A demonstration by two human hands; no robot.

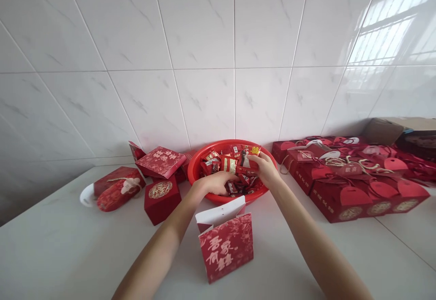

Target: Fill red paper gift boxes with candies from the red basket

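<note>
Front box (pixel 227 248) nearest, upright on table (pixel 102 259), top open w/ white flap showing, btwn the forearms. Behind it, L hand (pixel 217 183) dips into red basin (pixel 193 168), fingers down among wrapped sweets (pixel 229 164); fingertips hidden, can't tell if gripping. R hand (pixel 267 168) at basin's R side, thumb & fingers pinched on red packet (pixel 245 160) w/ couple pic, held over the sweets. L of basin: dark red cube (pixel 162 200), slanted box (pixel 161 161) behind it, tipped box (pixel 119 187) farther L. R side: gift boxes (pixel 354 200) in rows, cord handles on some. Cardboard box (pixel 383 130) far R, nr tiled wall (pixel 204 95).
</note>
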